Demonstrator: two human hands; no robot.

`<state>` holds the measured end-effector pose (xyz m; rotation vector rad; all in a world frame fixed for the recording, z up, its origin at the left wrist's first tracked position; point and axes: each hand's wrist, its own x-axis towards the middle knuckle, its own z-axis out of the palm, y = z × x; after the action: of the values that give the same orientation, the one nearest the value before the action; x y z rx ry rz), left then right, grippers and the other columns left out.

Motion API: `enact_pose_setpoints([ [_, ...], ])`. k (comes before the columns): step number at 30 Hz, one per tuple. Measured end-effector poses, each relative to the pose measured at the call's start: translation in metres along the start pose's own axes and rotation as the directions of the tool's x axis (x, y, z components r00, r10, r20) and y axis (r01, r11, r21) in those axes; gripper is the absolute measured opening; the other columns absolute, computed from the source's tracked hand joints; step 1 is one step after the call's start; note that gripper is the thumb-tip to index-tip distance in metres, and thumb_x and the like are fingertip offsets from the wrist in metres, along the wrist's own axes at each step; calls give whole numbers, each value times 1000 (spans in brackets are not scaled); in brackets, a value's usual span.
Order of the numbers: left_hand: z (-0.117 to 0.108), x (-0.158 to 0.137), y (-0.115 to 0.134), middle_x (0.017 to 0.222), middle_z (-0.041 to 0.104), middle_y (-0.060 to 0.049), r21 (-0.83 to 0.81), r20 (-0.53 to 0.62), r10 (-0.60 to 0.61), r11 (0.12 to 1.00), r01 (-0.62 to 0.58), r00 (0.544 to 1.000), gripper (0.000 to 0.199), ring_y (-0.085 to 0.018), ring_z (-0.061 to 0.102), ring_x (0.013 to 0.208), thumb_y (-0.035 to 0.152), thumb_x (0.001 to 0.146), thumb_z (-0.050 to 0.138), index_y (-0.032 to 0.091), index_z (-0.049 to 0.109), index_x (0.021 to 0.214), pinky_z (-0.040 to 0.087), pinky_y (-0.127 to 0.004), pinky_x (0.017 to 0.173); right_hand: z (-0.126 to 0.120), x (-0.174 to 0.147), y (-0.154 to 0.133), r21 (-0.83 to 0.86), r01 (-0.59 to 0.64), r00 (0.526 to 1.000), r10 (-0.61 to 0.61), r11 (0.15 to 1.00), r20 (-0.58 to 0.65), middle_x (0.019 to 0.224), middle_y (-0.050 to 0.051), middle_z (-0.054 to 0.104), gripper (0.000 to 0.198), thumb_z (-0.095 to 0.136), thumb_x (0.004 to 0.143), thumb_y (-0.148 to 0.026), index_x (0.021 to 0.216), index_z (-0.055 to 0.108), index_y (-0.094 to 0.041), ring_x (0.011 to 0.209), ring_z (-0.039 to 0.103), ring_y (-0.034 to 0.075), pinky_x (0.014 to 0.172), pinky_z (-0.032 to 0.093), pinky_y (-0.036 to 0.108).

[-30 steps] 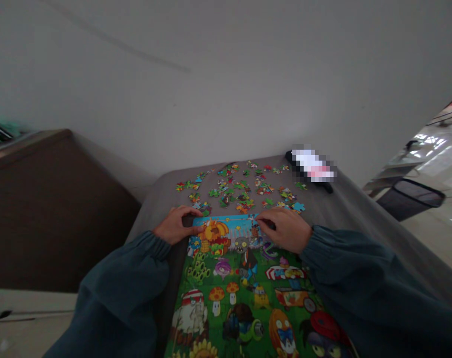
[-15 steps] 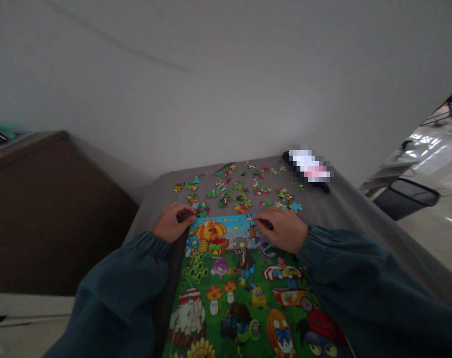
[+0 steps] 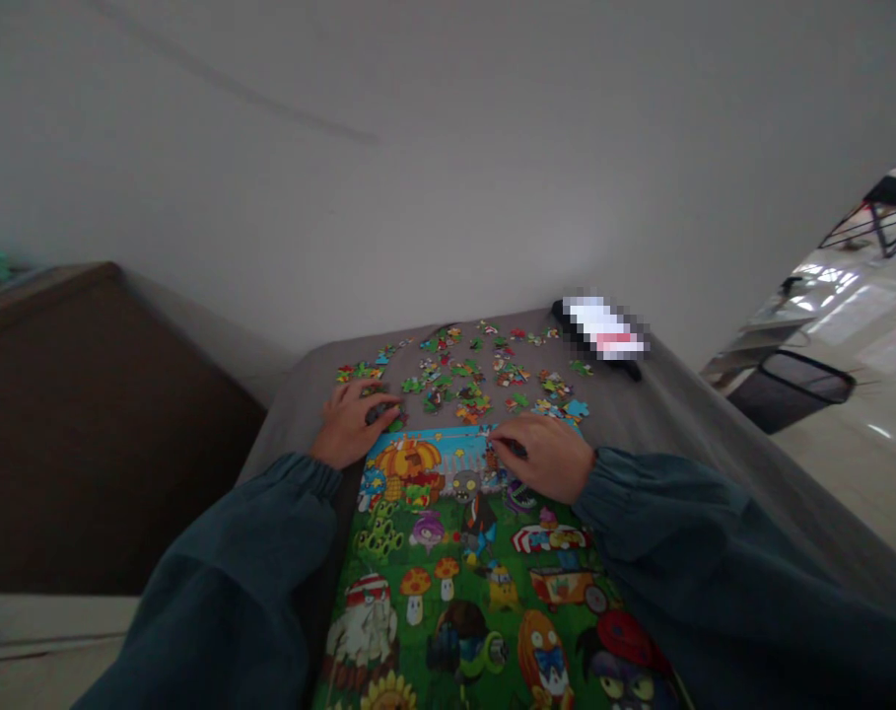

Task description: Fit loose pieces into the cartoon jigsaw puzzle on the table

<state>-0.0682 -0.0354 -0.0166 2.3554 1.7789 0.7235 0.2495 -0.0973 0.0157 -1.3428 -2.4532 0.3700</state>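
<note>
A colourful cartoon jigsaw puzzle lies flat in front of me, with characters on green ground under a blue sky strip. My right hand rests over its upper right part, finger and thumb pinched on a small puzzle piece at the sky edge, mostly hidden by the fingertips. Beyond the puzzle's upper left corner is my left hand, fingers curved and apart from the thumb, over a few loose pieces. Many more loose puzzle pieces are scattered past the top edge.
A grey cloth covers the table, which meets a pale wall. At the back right lies a dark-framed phone with a blurred screen. A brown cabinet stands left; a dark mesh bin is on the floor at right.
My left hand has moved up and away from the puzzle's top left corner, toward the loose pieces, its fingers spreading. My right hand stays at the top edge. The view has shifted slightly.
</note>
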Motion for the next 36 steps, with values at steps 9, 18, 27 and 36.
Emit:
enact_pose_setpoints([
  [9,-3,-4,0,121,65,-6,-41,81,-18,999,22,997,28,-28,51,119,43,86,60,26,70,106,32,-48,106,-1,0,1,-6,10,1000,-9,1000,21,94,5,73,24,49,93,-25,95,72,-22,89,65,19,80,43,30],
  [18,-12,-7,4,105,71,-6,-159,65,-50,985,59,997,31,-25,59,104,49,76,69,22,67,91,41,-42,99,0,-1,3,2,26,1000,-26,1000,-7,93,5,73,23,49,92,-25,95,72,-21,88,64,20,77,43,31],
  [27,-10,-10,10,73,69,-2,-233,2,-199,953,194,980,47,-15,53,58,64,77,60,19,65,90,41,-27,56,-1,-1,2,2,18,1000,-18,1000,-1,93,4,73,23,49,92,-26,94,72,-21,87,64,19,76,42,30],
  [36,-7,-10,2,69,69,-1,-143,45,-220,964,225,974,42,-17,56,60,58,80,58,23,74,97,36,-27,54,-3,0,2,-9,11,1000,-11,1000,17,95,5,73,24,49,92,-27,97,72,-21,89,64,19,79,43,31],
])
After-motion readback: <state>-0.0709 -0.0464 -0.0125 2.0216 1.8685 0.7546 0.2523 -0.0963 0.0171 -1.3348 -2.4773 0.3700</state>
